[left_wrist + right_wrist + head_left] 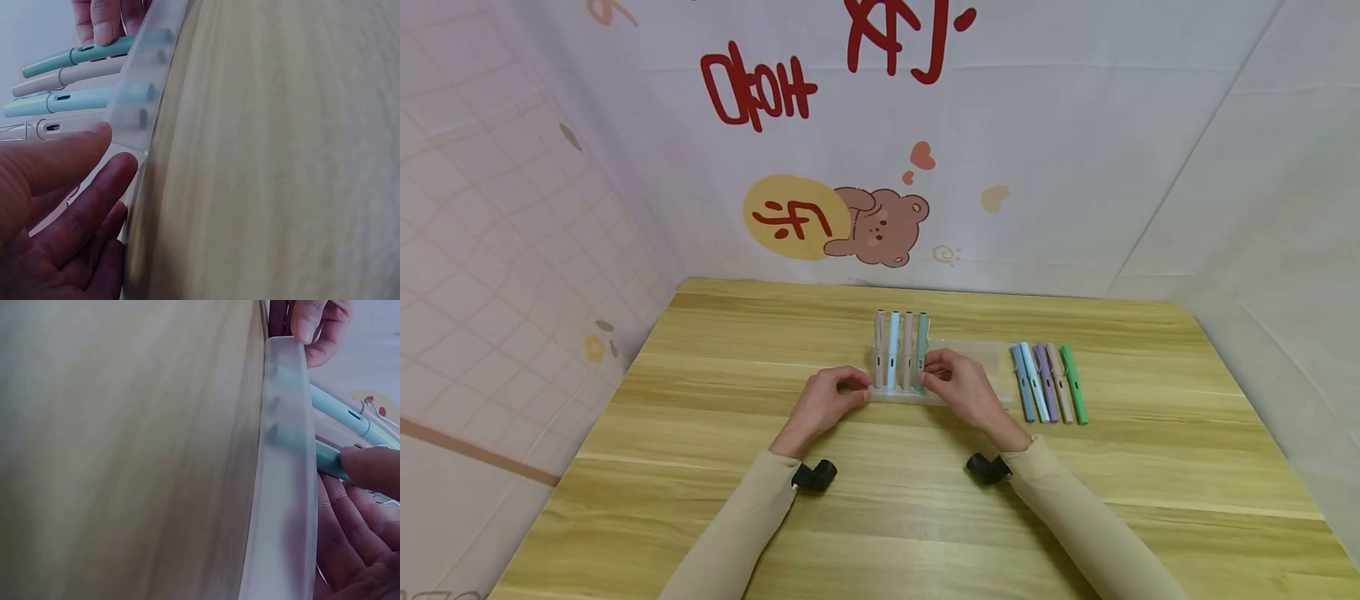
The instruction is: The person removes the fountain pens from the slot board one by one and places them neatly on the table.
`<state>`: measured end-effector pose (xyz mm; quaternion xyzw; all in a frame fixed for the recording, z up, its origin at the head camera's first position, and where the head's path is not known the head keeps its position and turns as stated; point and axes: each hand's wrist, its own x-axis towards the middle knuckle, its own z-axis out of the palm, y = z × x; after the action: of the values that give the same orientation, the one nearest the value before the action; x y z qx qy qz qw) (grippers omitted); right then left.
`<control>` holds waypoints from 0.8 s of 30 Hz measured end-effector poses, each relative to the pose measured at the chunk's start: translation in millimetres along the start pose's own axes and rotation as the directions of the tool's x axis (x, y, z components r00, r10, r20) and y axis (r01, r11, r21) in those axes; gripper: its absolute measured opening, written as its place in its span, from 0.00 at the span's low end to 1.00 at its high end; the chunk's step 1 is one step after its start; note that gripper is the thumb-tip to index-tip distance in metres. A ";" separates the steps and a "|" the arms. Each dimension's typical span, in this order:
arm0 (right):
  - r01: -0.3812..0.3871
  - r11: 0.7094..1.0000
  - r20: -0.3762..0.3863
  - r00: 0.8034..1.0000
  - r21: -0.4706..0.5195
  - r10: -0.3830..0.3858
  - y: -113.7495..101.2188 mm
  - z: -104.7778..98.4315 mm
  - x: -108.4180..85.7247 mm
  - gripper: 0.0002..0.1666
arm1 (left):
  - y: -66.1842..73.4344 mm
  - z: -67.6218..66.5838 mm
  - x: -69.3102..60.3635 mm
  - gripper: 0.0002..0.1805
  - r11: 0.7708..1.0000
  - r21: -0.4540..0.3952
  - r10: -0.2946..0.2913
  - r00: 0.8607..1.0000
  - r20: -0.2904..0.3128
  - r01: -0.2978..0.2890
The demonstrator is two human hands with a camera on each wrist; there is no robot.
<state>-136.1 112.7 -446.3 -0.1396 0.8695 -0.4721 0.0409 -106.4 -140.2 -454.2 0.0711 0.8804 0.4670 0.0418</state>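
A translucent holder [973, 358] lies on the table with four pens upright at its left part: a pinkish-grey pen [880, 350], a light blue pen [892, 350], a second pinkish-grey pen [907, 350] and a dark green pen [922, 346]. The right hand [964, 387] pinches the green pen low down, whose lower end sits inside the holder [284, 506]. At the holder's left end, the left hand [827, 404] holds the corner between thumb and fingers; the left wrist view shows its thumb beside the nearest pen [69, 125].
Right of the holder several pens lie side by side on the wooden table [880, 517]: a blue one [1023, 383], a light blue one [1035, 383], a purple one [1047, 383], a brownish one [1061, 383] and a green one [1075, 385]. A printed cloth [1037, 125] hangs behind.
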 end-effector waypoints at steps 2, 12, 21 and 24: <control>0.006 1.000 -0.006 1.000 -0.005 -0.006 -0.2 0.1 0.2 0.16 | 0.4 -0.5 0.0 0.06 1.000 -0.001 0.000 1.000 0.001 0.000; 0.011 1.000 -0.046 0.999 0.003 -0.011 -2.1 -3.0 2.0 0.15 | 0.3 -0.3 0.7 0.06 1.000 -0.008 0.011 1.000 -0.001 -0.011; 0.032 0.999 -0.076 0.997 0.036 -0.029 -8.6 -12.2 -0.4 0.18 | -0.7 0.3 2.1 0.07 1.000 -0.011 0.011 1.000 0.003 -0.011; 0.040 0.999 -0.082 0.996 0.036 -0.037 -11.1 -15.5 -1.4 0.18 | -0.7 0.1 2.1 0.06 1.000 -0.012 0.014 1.000 0.001 -0.014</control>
<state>-135.6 119.9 -428.6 -0.1361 0.8586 -0.4943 -0.0012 -108.5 -140.2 -454.8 0.0772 0.8771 0.4723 0.0396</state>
